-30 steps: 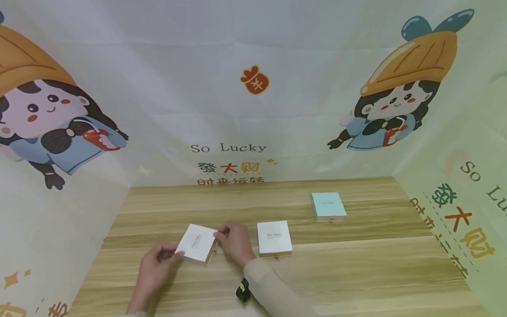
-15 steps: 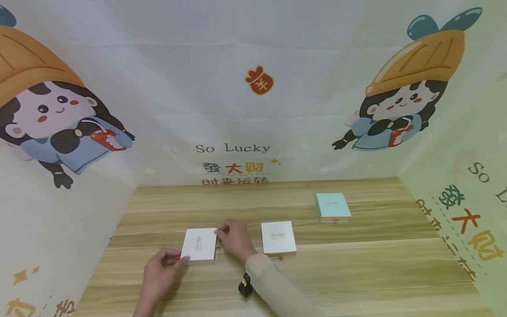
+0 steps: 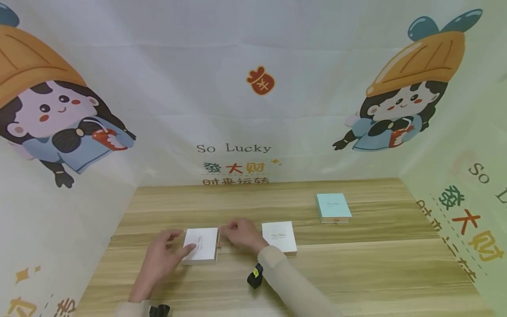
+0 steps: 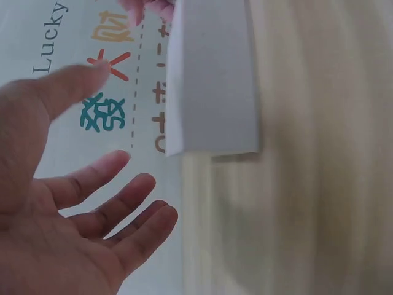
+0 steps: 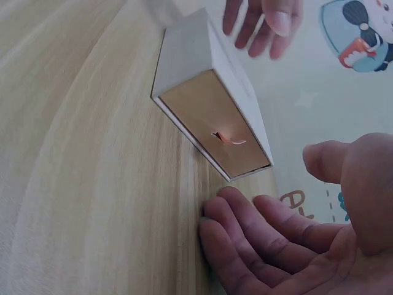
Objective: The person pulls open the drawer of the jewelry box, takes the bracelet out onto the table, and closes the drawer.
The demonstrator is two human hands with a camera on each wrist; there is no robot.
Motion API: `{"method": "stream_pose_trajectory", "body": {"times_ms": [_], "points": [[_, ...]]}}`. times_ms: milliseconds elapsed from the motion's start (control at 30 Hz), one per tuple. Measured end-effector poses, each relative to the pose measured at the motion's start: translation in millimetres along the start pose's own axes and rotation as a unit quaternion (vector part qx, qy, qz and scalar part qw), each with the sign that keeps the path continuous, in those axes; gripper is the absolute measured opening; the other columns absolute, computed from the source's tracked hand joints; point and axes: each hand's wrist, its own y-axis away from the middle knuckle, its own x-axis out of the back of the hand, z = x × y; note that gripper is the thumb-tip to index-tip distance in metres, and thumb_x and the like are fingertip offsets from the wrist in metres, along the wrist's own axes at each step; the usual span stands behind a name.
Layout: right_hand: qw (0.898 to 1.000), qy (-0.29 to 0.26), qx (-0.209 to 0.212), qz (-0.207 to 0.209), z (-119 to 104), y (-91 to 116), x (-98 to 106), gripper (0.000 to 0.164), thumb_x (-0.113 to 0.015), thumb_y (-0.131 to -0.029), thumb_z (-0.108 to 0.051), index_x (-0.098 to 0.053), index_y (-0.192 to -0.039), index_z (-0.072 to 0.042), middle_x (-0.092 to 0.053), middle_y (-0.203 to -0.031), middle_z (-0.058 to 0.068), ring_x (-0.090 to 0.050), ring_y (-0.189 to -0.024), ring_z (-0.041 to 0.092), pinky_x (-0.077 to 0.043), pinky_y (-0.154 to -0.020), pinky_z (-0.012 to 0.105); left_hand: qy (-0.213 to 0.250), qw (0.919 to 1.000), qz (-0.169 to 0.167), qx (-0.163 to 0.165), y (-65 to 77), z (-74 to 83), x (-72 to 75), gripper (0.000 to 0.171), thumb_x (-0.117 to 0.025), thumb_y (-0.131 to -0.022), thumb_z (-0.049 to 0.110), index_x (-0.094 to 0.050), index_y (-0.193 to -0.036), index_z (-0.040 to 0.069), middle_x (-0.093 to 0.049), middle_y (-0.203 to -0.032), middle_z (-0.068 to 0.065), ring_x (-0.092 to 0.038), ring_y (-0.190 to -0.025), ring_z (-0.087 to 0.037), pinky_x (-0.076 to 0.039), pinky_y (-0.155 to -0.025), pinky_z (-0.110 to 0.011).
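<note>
A flat white square gift box lies on the wooden table, its printed lid text turned sideways. In the right wrist view its tan drawer front shows a small orange ribbon tab. My left hand is at the box's left side, fingers spread and thumb overlapping the lid in the head view; the left wrist view shows a gap between that hand and the box. My right hand is just off the drawer side, fingers relaxed and holding nothing.
A second white box sits right beside my right forearm. Farther back on the right lies a mint-green box. Printed cloth walls border the wooden table at the back and sides.
The left white box has turned until its edges line up with the table. Both hands have let go of it: the left fingers have spread, and the right hand has drawn off rightward.
</note>
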Motion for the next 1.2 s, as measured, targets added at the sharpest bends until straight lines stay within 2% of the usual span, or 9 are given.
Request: {"method": "stream_pose_trajectory", "body": {"times_ms": [133, 233, 433, 533, 667, 800, 900, 1067, 1200], "points": [[0.997, -0.059, -0.024, -0.034, 3, 1, 1, 0.038, -0.065, -0.100, -0.040, -0.069, -0.088, -0.004, -0.072, -0.075, 0.008, -0.063, -0.062, 0.013, -0.054, -0.057, 0.027, -0.034, 0.9975, -0.022, -0.058, -14.9, 7.5, 1.7, 0.078, -0.080, -0.086, 0.049, -0.055, -0.140, -0.001, -0.053, -0.145, -0.028, -0.051, -0.132, -0.048, -0.047, -0.105, -0.062], [0.993, -0.095, -0.049, -0.056, 5, 1, -3, 0.034, -0.066, -0.100, -0.033, -0.069, -0.087, -0.002, -0.073, -0.074, 0.010, -0.069, -0.061, 0.015, -0.060, -0.059, 0.029, -0.055, 0.9934, -0.046, -0.089, -22.7, 11.4, 0.0, 0.085, -0.082, -0.082, 0.053, -0.054, -0.142, 0.001, -0.051, -0.148, -0.026, -0.047, -0.137, -0.049, -0.043, -0.108, -0.065], [0.990, -0.100, -0.060, -0.085, 3, 3, -11, 0.023, -0.067, -0.098, -0.020, -0.074, -0.090, 0.000, -0.072, -0.071, 0.008, -0.068, -0.058, 0.013, -0.061, -0.060, 0.029, -0.092, 0.9826, -0.095, -0.131, -32.7, 15.6, -5.2, 0.099, -0.091, -0.069, 0.054, -0.052, -0.145, 0.002, -0.049, -0.150, -0.023, -0.046, -0.138, -0.046, -0.044, -0.108, -0.065], [0.991, -0.091, -0.050, -0.079, 1, 4, -14, 0.020, -0.071, -0.093, -0.017, -0.076, -0.086, 0.000, -0.072, -0.069, 0.008, -0.067, -0.057, 0.012, -0.061, -0.059, 0.029, -0.111, 0.9760, -0.114, -0.148, -36.9, 18.1, -8.8, 0.107, -0.096, -0.061, 0.050, -0.051, -0.146, 0.002, -0.050, -0.149, -0.022, -0.047, -0.136, -0.044, -0.046, -0.107, -0.063], [0.995, -0.067, -0.025, -0.065, -2, 6, -19, 0.018, -0.071, -0.091, -0.011, -0.075, -0.080, 0.003, -0.072, -0.068, 0.010, -0.065, -0.056, 0.011, -0.058, -0.055, 0.025, -0.136, 0.9667, -0.136, -0.169, -40.4, 21.0, -12.7, 0.112, -0.100, -0.055, 0.043, -0.050, -0.146, 0.000, -0.052, -0.145, -0.021, -0.047, -0.134, -0.041, -0.048, -0.106, -0.059], [0.998, -0.037, -0.002, -0.049, -3, 8, -24, 0.016, -0.068, -0.088, -0.006, -0.074, -0.076, 0.002, -0.072, -0.065, 0.011, -0.061, -0.054, 0.011, -0.051, -0.050, 0.021, -0.178, 0.9540, -0.144, -0.194, -40.2, 23.9, -14.7, 0.107, -0.100, -0.054, 0.037, -0.054, -0.143, -0.002, -0.058, -0.134, -0.017, -0.053, -0.124, -0.035, -0.052, -0.102, -0.053], [0.999, -0.017, 0.009, -0.042, -3, 9, -25, 0.017, -0.068, -0.088, -0.006, -0.073, -0.073, 0.000, -0.070, -0.061, 0.008, -0.058, -0.050, 0.009, -0.047, -0.048, 0.019, -0.203, 0.9475, -0.143, -0.202, -39.7, 25.9, -16.4, 0.101, -0.100, -0.055, 0.035, -0.057, -0.139, -0.001, -0.062, -0.126, -0.011, -0.057, -0.116, -0.029, -0.053, -0.098, -0.048], [0.998, 0.038, 0.048, -0.021, 1, 5, -28, 0.022, -0.067, -0.088, -0.007, -0.070, -0.066, -0.007, -0.059, -0.051, -0.006, -0.050, -0.045, 0.003, -0.039, -0.046, 0.016, -0.221, 0.9466, -0.137, -0.191, -40.3, 28.4, -18.8, 0.095, -0.100, -0.056, 0.037, -0.060, -0.136, 0.003, -0.064, -0.122, -0.007, -0.059, -0.109, -0.023, -0.053, -0.095, -0.045], [0.991, 0.095, 0.094, 0.009, 6, 2, -32, 0.022, -0.066, -0.084, -0.008, -0.069, -0.062, -0.012, -0.054, -0.049, -0.012, -0.044, -0.047, -0.001, -0.034, -0.048, 0.014, -0.225, 0.9465, -0.134, -0.188, -40.4, 28.1, -18.8, 0.096, -0.100, -0.055, 0.037, -0.061, -0.136, 0.003, -0.065, -0.122, -0.007, -0.060, -0.109, -0.024, -0.053, -0.095, -0.046]]}}
